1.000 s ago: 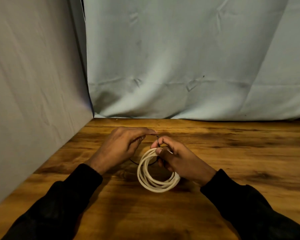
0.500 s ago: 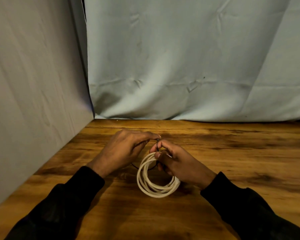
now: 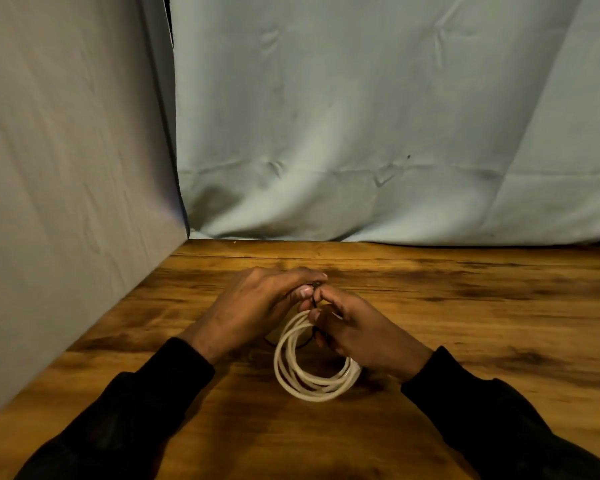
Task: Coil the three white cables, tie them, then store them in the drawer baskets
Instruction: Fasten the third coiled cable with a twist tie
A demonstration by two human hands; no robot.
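One white cable (image 3: 293, 374) is wound into a round coil of several loops and stands on the wooden table (image 3: 482, 323) between my hands. My right hand (image 3: 357, 329) holds the coil's upper right side, its fingers curled round the loops and the thin black tie (image 3: 314, 292). My left hand (image 3: 257, 306) reaches in from the left and pinches the top end of the tie between thumb and forefinger. A length of the tie shows as a dark loop under the coil's left side. No other cable, drawer or basket is in view.
A grey cloth wall (image 3: 66, 202) stands along the table's left edge and a pale cloth backdrop (image 3: 395, 133) hangs at the far edge. The table runs on to the right and toward me.
My left hand has moved right and closed its fingertips on the tie's top end, meeting my right hand. The coil has stayed where it was.
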